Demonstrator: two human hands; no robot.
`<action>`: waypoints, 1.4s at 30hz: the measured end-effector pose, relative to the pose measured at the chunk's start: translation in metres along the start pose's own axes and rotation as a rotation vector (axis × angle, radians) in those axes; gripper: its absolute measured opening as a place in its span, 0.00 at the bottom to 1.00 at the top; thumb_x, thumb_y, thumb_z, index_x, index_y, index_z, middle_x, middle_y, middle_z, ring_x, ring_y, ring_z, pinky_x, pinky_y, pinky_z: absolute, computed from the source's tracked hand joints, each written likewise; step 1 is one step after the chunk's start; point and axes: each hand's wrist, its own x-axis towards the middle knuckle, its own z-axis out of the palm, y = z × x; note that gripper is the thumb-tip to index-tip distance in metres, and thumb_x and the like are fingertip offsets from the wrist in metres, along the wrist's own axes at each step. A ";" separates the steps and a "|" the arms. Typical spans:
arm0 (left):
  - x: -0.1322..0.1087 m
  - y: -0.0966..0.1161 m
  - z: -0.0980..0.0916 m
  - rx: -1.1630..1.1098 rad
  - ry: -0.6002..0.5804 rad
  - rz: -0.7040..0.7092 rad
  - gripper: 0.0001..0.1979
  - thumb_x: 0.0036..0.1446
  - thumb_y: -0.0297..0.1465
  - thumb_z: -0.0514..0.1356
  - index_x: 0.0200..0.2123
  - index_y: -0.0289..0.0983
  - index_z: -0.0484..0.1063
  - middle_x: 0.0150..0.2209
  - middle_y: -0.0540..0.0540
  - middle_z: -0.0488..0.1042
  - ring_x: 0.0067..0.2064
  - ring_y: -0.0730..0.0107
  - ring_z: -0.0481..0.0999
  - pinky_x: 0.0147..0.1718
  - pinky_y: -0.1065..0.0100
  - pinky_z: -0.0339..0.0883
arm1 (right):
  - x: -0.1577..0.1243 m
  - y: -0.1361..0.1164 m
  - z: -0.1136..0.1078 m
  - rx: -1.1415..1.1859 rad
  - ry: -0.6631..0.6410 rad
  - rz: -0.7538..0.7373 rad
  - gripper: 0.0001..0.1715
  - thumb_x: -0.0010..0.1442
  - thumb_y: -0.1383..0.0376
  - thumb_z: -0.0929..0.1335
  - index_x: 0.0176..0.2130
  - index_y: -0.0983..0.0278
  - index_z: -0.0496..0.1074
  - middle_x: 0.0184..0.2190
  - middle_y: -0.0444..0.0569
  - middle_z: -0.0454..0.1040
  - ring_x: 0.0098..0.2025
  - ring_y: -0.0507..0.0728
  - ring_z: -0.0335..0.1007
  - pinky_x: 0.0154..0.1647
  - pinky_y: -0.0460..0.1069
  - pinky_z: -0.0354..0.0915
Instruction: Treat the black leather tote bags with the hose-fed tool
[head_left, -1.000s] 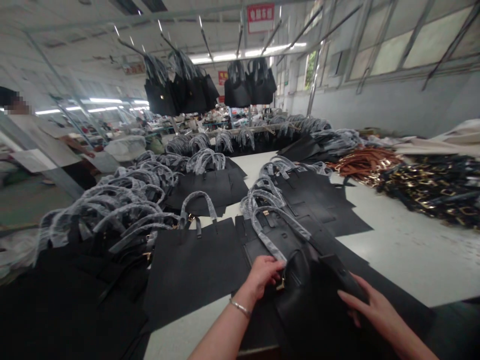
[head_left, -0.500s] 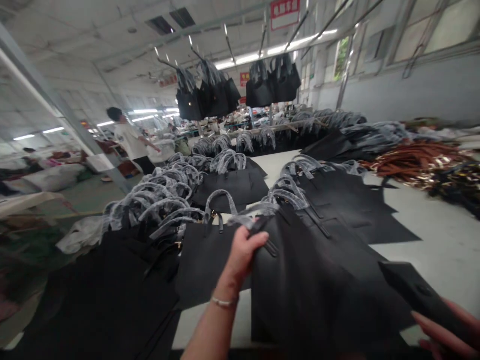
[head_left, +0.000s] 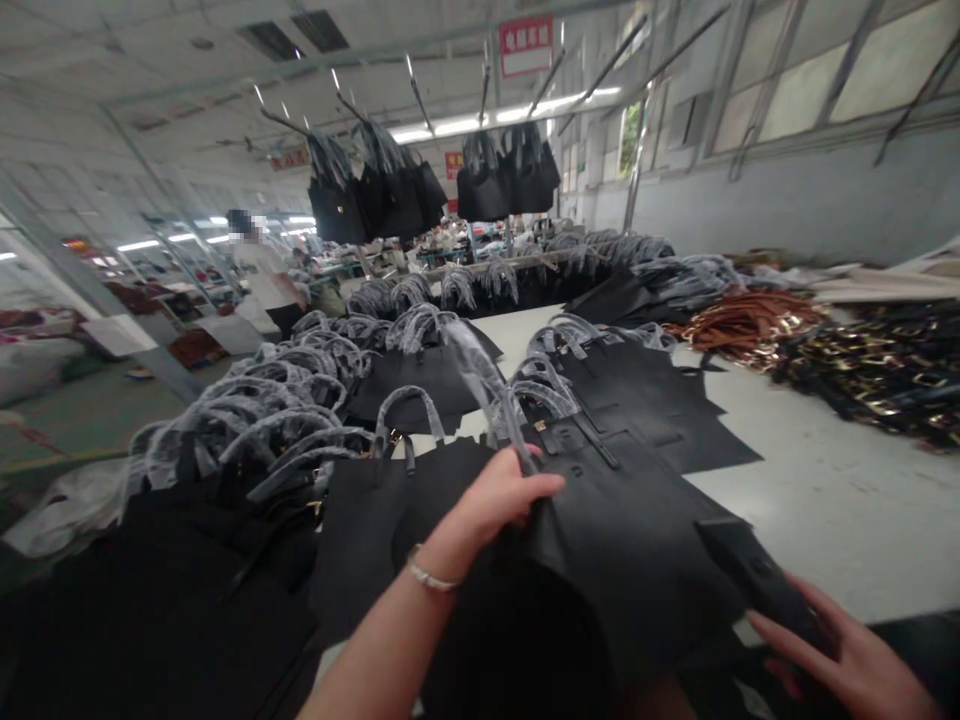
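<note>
My left hand [head_left: 504,492] is closed around the base of a plastic-wrapped handle [head_left: 480,372] on a black bag panel [head_left: 525,630], which hangs dark and curved below it. My right hand [head_left: 840,640], low at the right, has thumb and fingers around a long black flat piece [head_left: 739,555] with a small dark fitting on it. Whether that piece is joined to a bag cannot be seen. Beneath both hands, more black bag panels [head_left: 637,530] lie flat and overlapping, their wrapped handles pointing away from me. Another panel [head_left: 360,520] with an upright handle lies left of my left hand.
Piled wrapped handles [head_left: 247,400] line the left side. Brown straps [head_left: 750,325] and black straps with gold hardware [head_left: 885,370] are heaped on the pale table [head_left: 810,500] at right. Finished black bags [head_left: 405,195] hang from overhead rods. A person [head_left: 259,270] stands far left.
My left hand has lifted the handle so it stands up, and its panel has swung towards me, uncovering the panels beneath. My right hand has moved slightly left. The view has turned right.
</note>
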 end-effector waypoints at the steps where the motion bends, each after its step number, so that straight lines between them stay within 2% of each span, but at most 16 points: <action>1: 0.016 -0.020 0.014 -0.042 -0.024 -0.031 0.36 0.47 0.35 0.69 0.58 0.32 0.60 0.29 0.48 0.73 0.29 0.67 0.74 0.31 0.67 0.68 | -0.003 -0.008 -0.001 0.037 -0.026 0.006 0.60 0.43 0.38 0.70 0.64 0.64 0.53 0.17 0.48 0.73 0.21 0.68 0.72 0.22 0.58 0.69; 3: 0.036 -0.060 0.033 -0.031 -0.056 0.011 0.42 0.51 0.37 0.67 0.63 0.32 0.51 0.44 0.38 0.74 0.40 0.62 0.76 0.39 0.64 0.68 | -0.012 -0.026 -0.003 0.079 -0.075 0.032 0.60 0.43 0.39 0.72 0.64 0.65 0.53 0.19 0.48 0.74 0.22 0.66 0.72 0.23 0.56 0.69; 4: 0.040 -0.077 0.037 0.067 -0.039 0.065 0.41 0.51 0.36 0.67 0.63 0.33 0.52 0.50 0.34 0.71 0.45 0.59 0.75 0.42 0.63 0.68 | -0.015 -0.034 -0.004 0.065 -0.074 0.030 0.61 0.42 0.39 0.72 0.64 0.66 0.54 0.19 0.47 0.74 0.21 0.65 0.71 0.22 0.55 0.69; 5: 0.039 -0.092 0.038 0.194 -0.044 0.150 0.37 0.52 0.35 0.66 0.62 0.34 0.56 0.53 0.34 0.69 0.49 0.57 0.73 0.45 0.62 0.67 | -0.019 -0.041 -0.004 0.037 -0.095 0.037 0.61 0.42 0.39 0.72 0.64 0.67 0.55 0.19 0.46 0.74 0.22 0.64 0.72 0.23 0.54 0.69; 7: 0.029 -0.114 0.033 0.490 -0.075 0.343 0.25 0.54 0.31 0.63 0.55 0.36 0.66 0.53 0.37 0.69 0.52 0.57 0.69 0.50 0.60 0.65 | -0.021 -0.047 -0.002 -0.027 -0.155 0.023 0.61 0.44 0.39 0.71 0.64 0.69 0.55 0.19 0.45 0.73 0.21 0.63 0.72 0.22 0.53 0.69; 9: 0.013 -0.129 0.027 0.717 -0.113 0.491 0.17 0.56 0.30 0.61 0.50 0.38 0.71 0.51 0.41 0.70 0.53 0.58 0.68 0.55 0.58 0.61 | -0.020 -0.047 0.003 -0.083 -0.259 -0.004 0.58 0.48 0.40 0.70 0.65 0.69 0.55 0.19 0.43 0.74 0.19 0.60 0.72 0.21 0.51 0.68; 12: -0.006 -0.147 0.027 0.889 -0.075 0.555 0.20 0.56 0.32 0.63 0.52 0.40 0.70 0.55 0.42 0.68 0.57 0.56 0.64 0.57 0.55 0.59 | -0.013 -0.043 0.014 -0.151 -0.417 -0.019 0.50 0.54 0.44 0.69 0.65 0.66 0.57 0.23 0.44 0.76 0.17 0.55 0.70 0.17 0.47 0.65; 16: -0.014 -0.167 0.041 0.989 -0.042 0.598 0.21 0.58 0.34 0.62 0.55 0.41 0.68 0.59 0.41 0.64 0.61 0.55 0.59 0.62 0.50 0.49 | -0.003 -0.052 0.026 -0.244 -0.552 0.002 0.42 0.57 0.48 0.69 0.63 0.65 0.59 0.25 0.44 0.77 0.15 0.52 0.69 0.13 0.43 0.61; 21: -0.014 -0.170 0.047 1.026 -0.041 0.618 0.18 0.61 0.34 0.58 0.55 0.43 0.68 0.58 0.43 0.66 0.61 0.57 0.60 0.63 0.49 0.45 | 0.010 -0.073 0.031 -0.277 -0.593 0.063 0.30 0.58 0.52 0.69 0.54 0.65 0.68 0.21 0.42 0.72 0.13 0.52 0.67 0.10 0.43 0.60; 25: -0.013 -0.168 0.046 1.043 -0.070 0.643 0.17 0.62 0.34 0.57 0.54 0.43 0.68 0.57 0.43 0.67 0.61 0.57 0.60 0.63 0.46 0.45 | 0.018 -0.089 0.039 -0.341 -0.612 0.061 0.27 0.59 0.53 0.68 0.52 0.65 0.68 0.22 0.42 0.72 0.13 0.52 0.67 0.11 0.43 0.61; 28: -0.012 -0.170 0.046 1.060 -0.061 0.661 0.17 0.63 0.35 0.55 0.54 0.43 0.68 0.57 0.42 0.67 0.61 0.57 0.61 0.62 0.46 0.45 | 0.019 -0.099 0.043 -0.422 -0.619 0.040 0.28 0.58 0.54 0.69 0.53 0.66 0.67 0.23 0.43 0.72 0.14 0.52 0.67 0.12 0.44 0.62; 33: -0.013 -0.173 0.047 1.087 -0.025 0.683 0.16 0.63 0.36 0.55 0.54 0.45 0.68 0.57 0.45 0.67 0.60 0.61 0.61 0.63 0.48 0.47 | 0.014 -0.105 0.037 -0.503 -0.663 0.043 0.30 0.58 0.57 0.69 0.56 0.67 0.65 0.29 0.47 0.76 0.15 0.52 0.68 0.12 0.43 0.60; 37: -0.013 -0.173 0.046 1.097 -0.031 0.695 0.15 0.63 0.36 0.55 0.53 0.45 0.69 0.57 0.45 0.67 0.60 0.61 0.61 0.63 0.48 0.47 | 0.018 -0.104 0.042 -0.531 -0.683 0.048 0.29 0.57 0.56 0.69 0.54 0.67 0.68 0.25 0.46 0.75 0.15 0.52 0.68 0.13 0.44 0.61; 39: -0.013 -0.173 0.046 1.097 -0.038 0.691 0.15 0.64 0.37 0.55 0.53 0.44 0.69 0.57 0.45 0.68 0.60 0.61 0.61 0.63 0.48 0.47 | 0.023 -0.106 0.050 -0.515 -0.651 -0.010 0.30 0.56 0.54 0.70 0.54 0.66 0.69 0.24 0.45 0.75 0.16 0.54 0.70 0.14 0.45 0.62; 42: -0.014 -0.172 0.045 1.078 -0.044 0.679 0.16 0.64 0.37 0.54 0.54 0.44 0.68 0.57 0.45 0.67 0.61 0.60 0.61 0.63 0.48 0.46 | 0.033 -0.114 0.056 -0.436 -0.476 -0.155 0.35 0.58 0.52 0.68 0.60 0.65 0.64 0.18 0.41 0.73 0.17 0.56 0.70 0.16 0.45 0.63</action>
